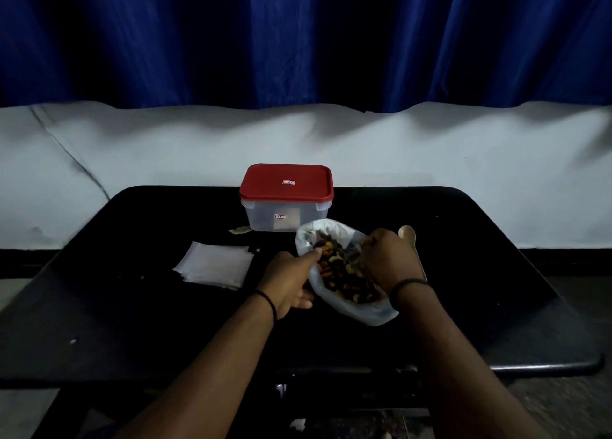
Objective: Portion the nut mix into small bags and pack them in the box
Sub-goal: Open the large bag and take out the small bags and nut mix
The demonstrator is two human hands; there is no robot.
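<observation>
The nut mix (pixel 342 269) is lying inside a clear plastic bag (pixel 361 309) whose mouth is being held wide, just right of the middle of the black desk (pixel 132 322). The mix is showing orange and dark pieces, and the bag is slumping toward five o'clock, its closed end resting on the desk.

The left hand (pixel 291 281) is pinching the bag's rim at the nine o'clock side of the opening, its grip grasping the plastic between thumb and fingers. The right hand (pixel 389 256) is holding the rim at the three o'clock side, fingers curled over the edge, so that grip is also grasping the bag. Each wrist is wearing a thin dark band.

A wooden spoon (pixel 412 245) is lying on the desk just behind the right hand, its bowl pointing toward twelve o'clock and most of its handle hidden by the hand and wrist.

At twelve o'clock from the bag, touching or nearly touching its far rim, a clear box (pixel 284 215) is standing with its red lid (pixel 286 182) on. At nine o'clock, well apart from the left hand, a stack of small flat bags (pixel 215 264) is sitting slightly fanned. A small scrap of paper (pixel 240 230) is lying by the box's near left corner.

Beyond the desk, a white cloth (pixel 430 147) is spreading under a blue curtain (pixel 298 37).
</observation>
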